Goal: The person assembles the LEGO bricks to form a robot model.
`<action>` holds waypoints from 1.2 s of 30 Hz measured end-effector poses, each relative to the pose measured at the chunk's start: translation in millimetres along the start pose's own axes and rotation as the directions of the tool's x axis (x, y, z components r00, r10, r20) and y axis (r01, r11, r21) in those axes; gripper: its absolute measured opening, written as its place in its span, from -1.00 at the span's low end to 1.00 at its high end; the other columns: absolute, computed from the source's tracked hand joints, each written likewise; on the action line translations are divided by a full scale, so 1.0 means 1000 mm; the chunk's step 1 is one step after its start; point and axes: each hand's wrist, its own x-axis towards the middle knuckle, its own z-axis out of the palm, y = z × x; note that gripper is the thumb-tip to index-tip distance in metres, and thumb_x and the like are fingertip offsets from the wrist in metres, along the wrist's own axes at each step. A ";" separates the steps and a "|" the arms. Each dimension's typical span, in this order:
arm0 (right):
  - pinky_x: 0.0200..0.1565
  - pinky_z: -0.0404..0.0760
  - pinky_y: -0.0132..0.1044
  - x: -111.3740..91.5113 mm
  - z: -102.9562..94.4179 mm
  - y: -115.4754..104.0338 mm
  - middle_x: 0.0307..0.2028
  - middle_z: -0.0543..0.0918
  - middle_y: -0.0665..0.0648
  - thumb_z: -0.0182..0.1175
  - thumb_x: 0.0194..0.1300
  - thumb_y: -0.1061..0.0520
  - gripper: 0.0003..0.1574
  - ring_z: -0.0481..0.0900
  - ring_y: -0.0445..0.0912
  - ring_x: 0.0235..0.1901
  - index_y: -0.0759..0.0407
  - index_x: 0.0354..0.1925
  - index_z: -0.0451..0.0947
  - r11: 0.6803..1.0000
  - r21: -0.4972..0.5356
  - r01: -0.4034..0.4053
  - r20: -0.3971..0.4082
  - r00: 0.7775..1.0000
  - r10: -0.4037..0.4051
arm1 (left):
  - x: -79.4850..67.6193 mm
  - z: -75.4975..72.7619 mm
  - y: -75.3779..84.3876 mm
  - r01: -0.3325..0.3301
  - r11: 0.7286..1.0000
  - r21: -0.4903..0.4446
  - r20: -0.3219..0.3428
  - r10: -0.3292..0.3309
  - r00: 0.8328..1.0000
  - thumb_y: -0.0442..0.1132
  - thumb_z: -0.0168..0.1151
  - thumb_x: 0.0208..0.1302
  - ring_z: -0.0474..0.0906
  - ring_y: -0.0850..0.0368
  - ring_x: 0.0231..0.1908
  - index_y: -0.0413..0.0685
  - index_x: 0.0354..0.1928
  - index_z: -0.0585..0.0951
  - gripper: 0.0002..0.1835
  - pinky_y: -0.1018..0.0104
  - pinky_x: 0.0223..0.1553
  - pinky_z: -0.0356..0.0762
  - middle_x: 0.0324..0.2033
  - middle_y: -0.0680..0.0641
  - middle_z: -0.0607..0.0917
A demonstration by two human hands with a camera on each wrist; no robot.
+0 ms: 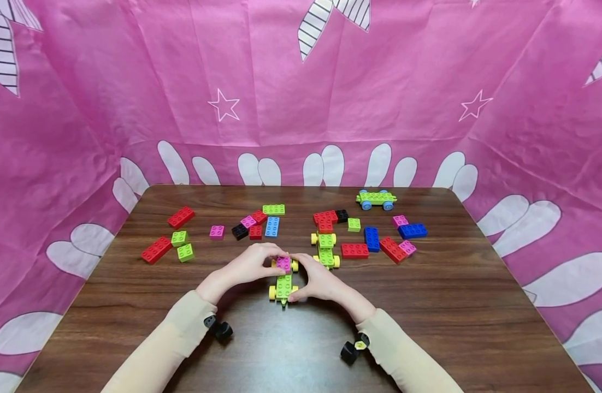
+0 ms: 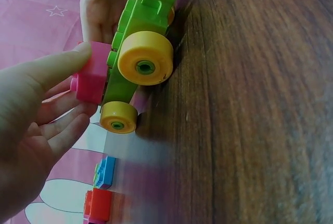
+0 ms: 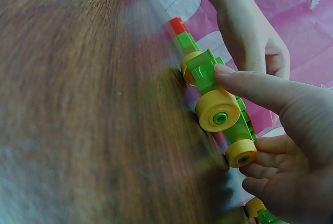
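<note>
In front of me stands a green toy car base [image 1: 284, 286] with yellow wheels [image 2: 145, 58]. My left hand [image 1: 252, 265] pinches a pink brick [image 1: 283, 263] between thumb and fingers over the base's far end. In the left wrist view the pink brick [image 2: 92, 73] lies right at the green studs. My right hand [image 1: 323, 281] grips the base lengthwise: its thumb [image 3: 250, 81] presses the near end, and its fingers reach round to the far end. Just right of it is a second yellow-wheeled green base [image 1: 325, 254] with red bricks [image 1: 325, 222] by its far end.
Loose red, green, pink, black and blue bricks lie across the back left, around a light blue brick [image 1: 272, 226]. More lie at the right, including a dark blue brick [image 1: 412, 231]. A blue-wheeled green base [image 1: 376, 198] stands near the table's [image 1: 429, 327] back edge. Pink cloth [image 1: 281, 120] hangs behind.
</note>
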 end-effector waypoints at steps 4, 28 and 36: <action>0.32 0.29 0.05 0.000 -0.001 -0.002 0.29 0.39 0.25 0.57 -0.16 -0.06 0.19 0.31 0.12 0.31 0.27 0.35 0.24 1.000 0.007 -0.012 0.005 1.000 0.012 | 0.001 0.001 0.000 0.006 1.000 0.009 -0.013 -0.006 1.000 -0.06 0.34 0.21 0.55 0.18 -0.18 -0.09 0.03 0.67 -0.60 0.29 -0.13 0.54 -0.15 0.01 0.67; 0.31 0.28 0.09 -0.001 -0.001 -0.002 0.30 0.38 0.25 0.56 -0.15 -0.06 0.20 0.30 0.12 0.32 0.28 0.36 0.23 1.000 0.027 -0.015 0.009 1.000 0.015 | 0.007 -0.004 0.005 0.061 0.995 -0.075 0.017 -0.060 0.998 -0.12 0.43 0.12 0.48 0.11 -0.37 -0.14 -0.06 0.72 -0.63 0.47 -0.35 0.43 -0.35 0.04 0.66; 0.32 0.27 0.08 -0.001 -0.001 -0.002 0.31 0.36 0.27 0.56 -0.14 -0.04 0.20 0.29 0.13 0.33 0.30 0.37 0.22 0.999 0.028 -0.015 0.012 1.000 0.015 | 0.008 -0.004 0.005 0.067 0.995 -0.076 0.026 -0.065 0.998 -0.12 0.41 0.13 0.48 0.15 -0.37 -0.16 -0.05 0.71 -0.63 0.47 -0.33 0.43 -0.33 0.03 0.69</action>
